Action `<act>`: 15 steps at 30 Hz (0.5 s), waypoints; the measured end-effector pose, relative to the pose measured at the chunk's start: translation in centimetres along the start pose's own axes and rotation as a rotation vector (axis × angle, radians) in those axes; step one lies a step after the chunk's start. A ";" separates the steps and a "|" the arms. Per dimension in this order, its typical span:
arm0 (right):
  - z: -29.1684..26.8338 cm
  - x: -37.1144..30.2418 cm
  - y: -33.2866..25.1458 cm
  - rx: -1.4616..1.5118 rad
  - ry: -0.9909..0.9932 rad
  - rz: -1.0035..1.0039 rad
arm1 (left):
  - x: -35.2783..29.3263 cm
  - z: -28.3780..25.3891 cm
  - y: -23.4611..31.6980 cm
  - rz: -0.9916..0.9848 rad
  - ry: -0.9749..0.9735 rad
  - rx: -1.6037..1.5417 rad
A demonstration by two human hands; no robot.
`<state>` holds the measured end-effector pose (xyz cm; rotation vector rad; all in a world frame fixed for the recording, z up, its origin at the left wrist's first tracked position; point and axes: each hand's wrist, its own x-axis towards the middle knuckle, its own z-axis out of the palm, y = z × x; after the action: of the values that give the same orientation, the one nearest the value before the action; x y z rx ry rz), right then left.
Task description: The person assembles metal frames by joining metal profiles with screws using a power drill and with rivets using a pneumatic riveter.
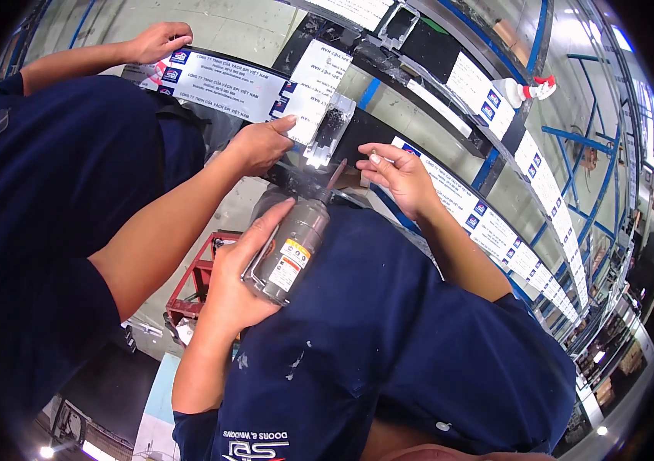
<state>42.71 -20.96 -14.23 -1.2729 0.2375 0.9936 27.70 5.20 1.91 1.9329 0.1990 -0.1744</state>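
My left hand (246,269) is wrapped round a grey cylindrical power tool (308,221) with warning labels on its side. Its dark front end lies near a bare metal profile end (330,132). A thin reddish-brown rod (336,174) slants up beside that end; whether it belongs to the tool I cannot tell. To the rod's right, my right hand (402,178) is raised with fingers half bent and apart. A small white spot shows at its thumb, too small to name. A co-worker's hand (262,144) rests by the profile's left side.
The co-worker's other hand (159,42) is at the far left, above a film-covered profile (227,83). More profiles (488,223) run along the right. A white spray bottle with a red trigger (523,92) stands at the back right. A red frame (192,284) is low on the left.
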 end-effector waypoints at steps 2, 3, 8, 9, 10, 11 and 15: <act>0.4 0.2 -0.1 -0.268 0.082 -0.176 | -0.3 0.1 -0.5 -0.104 -0.013 -0.051; 0.6 0.3 -0.5 -0.496 0.108 -0.312 | -0.2 0.0 -0.8 -0.105 -0.011 -0.058; 1.8 1.1 -1.5 -0.699 0.105 -0.442 | 0.4 -0.5 -1.5 -0.139 -0.044 -0.142; 1.9 1.3 -1.5 -0.749 0.075 -0.506 | 0.4 -0.6 -1.6 -0.140 -0.047 -0.145; 2.0 1.5 -1.6 -0.798 0.044 -0.571 | 0.5 -0.6 -1.7 -0.135 -0.051 -0.135; 2.0 1.6 -1.6 -0.797 0.044 -0.570 | 0.5 -0.7 -1.7 -0.129 -0.055 -0.125; 2.1 2.0 -1.8 -0.848 -0.013 -0.645 | 0.7 -0.5 -1.6 -0.142 -0.053 -0.112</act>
<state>44.43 -18.11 -13.62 -1.9272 -0.6458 0.5277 28.07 6.30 0.50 1.8018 0.3045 -0.3018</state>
